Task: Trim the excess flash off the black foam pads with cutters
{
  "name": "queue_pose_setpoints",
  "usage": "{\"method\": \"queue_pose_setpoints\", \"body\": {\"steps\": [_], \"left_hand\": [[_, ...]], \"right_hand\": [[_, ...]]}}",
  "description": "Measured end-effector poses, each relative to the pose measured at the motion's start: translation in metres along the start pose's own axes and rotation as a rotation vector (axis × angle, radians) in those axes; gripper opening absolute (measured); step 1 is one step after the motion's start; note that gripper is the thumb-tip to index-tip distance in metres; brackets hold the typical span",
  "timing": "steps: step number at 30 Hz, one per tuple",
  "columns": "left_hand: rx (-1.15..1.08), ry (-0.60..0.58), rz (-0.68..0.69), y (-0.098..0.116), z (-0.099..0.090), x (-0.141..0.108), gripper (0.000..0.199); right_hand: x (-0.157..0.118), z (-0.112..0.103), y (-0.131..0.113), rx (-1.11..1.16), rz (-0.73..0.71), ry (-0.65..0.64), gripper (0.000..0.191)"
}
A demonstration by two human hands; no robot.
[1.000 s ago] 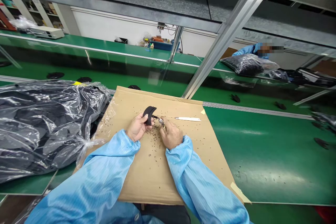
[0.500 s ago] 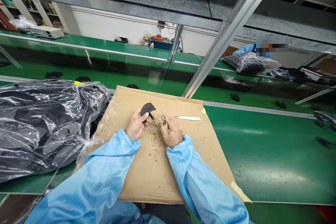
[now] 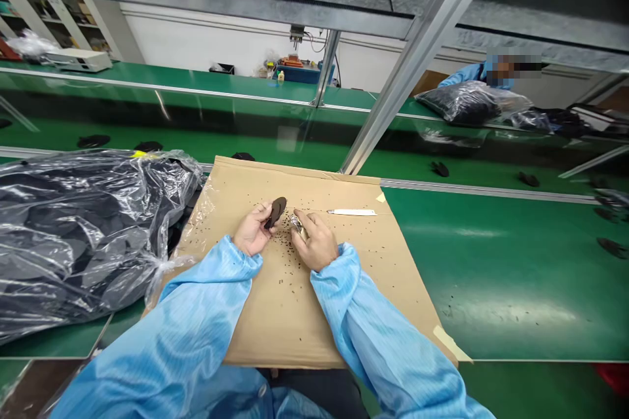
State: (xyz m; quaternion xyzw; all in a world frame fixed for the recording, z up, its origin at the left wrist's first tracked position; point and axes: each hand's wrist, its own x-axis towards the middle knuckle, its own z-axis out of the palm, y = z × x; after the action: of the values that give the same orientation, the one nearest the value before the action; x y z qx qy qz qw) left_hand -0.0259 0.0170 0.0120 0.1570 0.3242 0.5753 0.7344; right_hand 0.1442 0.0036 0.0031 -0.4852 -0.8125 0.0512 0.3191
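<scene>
My left hand [image 3: 252,230] pinches a dark, flat, oval rubber-like piece [image 3: 276,211] by its lower edge, holding it tilted above the cardboard. Close by on the right, my right hand [image 3: 316,242] is closed around a small shiny metal nail clipper [image 3: 295,222], its tip pointing toward the dark piece with a narrow gap between them. Small dark scraps [image 3: 291,252] lie scattered over the cardboard sheet [image 3: 275,330] below both hands. Beyond my right hand lies a slim white cutter knife [image 3: 352,212].
A large clear bag of dark pieces [image 3: 93,242] bulges at the left against the cardboard. A slanting metal post [image 3: 393,91] rises behind the sheet. Dark pieces [image 3: 439,169] lie on the green belt. Across it, a person in blue [image 3: 464,75] is behind another filled bag [image 3: 459,103].
My left hand has turned the dark piece so its broad face shows more upright. My right hand has shifted slightly left with the clipper, its index finger now stretched farther forward.
</scene>
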Motion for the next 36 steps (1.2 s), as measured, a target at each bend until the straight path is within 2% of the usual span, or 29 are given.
{"method": "queue_pose_setpoints", "body": {"steps": [4,10,20,28,36], "left_hand": [[-0.001,-0.029,-0.034,0.001,-0.002,0.0,0.023],[0.048,-0.075,-0.056,0.0,-0.003,-0.001,0.022],[0.107,-0.069,-0.047,-0.001,-0.002,-0.001,0.023],[0.195,-0.067,0.029,-0.005,-0.004,0.0,0.025],[0.187,-0.066,0.028,-0.005,-0.004,0.0,0.025]], "right_hand": [[0.0,0.0,-0.006,-0.054,-0.037,-0.11,0.042],[0.001,-0.004,-0.015,-0.101,-0.02,-0.255,0.043],[0.001,-0.008,-0.016,-0.083,-0.031,-0.319,0.041],[0.002,-0.011,-0.018,-0.147,0.006,-0.395,0.039],[0.0,-0.009,-0.019,-0.116,0.0,-0.365,0.039]]}}
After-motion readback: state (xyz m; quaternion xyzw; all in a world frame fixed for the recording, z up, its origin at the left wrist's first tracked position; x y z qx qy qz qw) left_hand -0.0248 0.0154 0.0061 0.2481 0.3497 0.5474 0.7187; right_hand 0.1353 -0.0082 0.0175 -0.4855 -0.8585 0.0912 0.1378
